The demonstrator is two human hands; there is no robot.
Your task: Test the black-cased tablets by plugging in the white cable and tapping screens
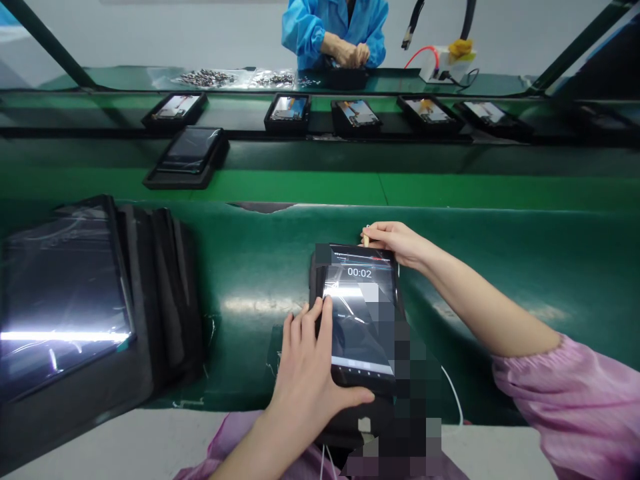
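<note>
A tablet lies in a black foam tray at the middle of the bench in front of me, its lit screen showing "00:02". My left hand rests across its lower left corner. Those fingers are stretched out along the left edge, and the thumb lies over the bottom border. At the tablet's top edge, my right hand pinches a small cream-coloured piece; its exact kind is too small to tell. Blurred blocks cover part of the screen and the lower right of the tray.
On the left, another tablet lies on stacked black foam trays. A trayed tablet sits on the green ledge, with several trayed units behind it. Across the line, a person in blue works beside bags of small parts. A white cable hangs at right.
</note>
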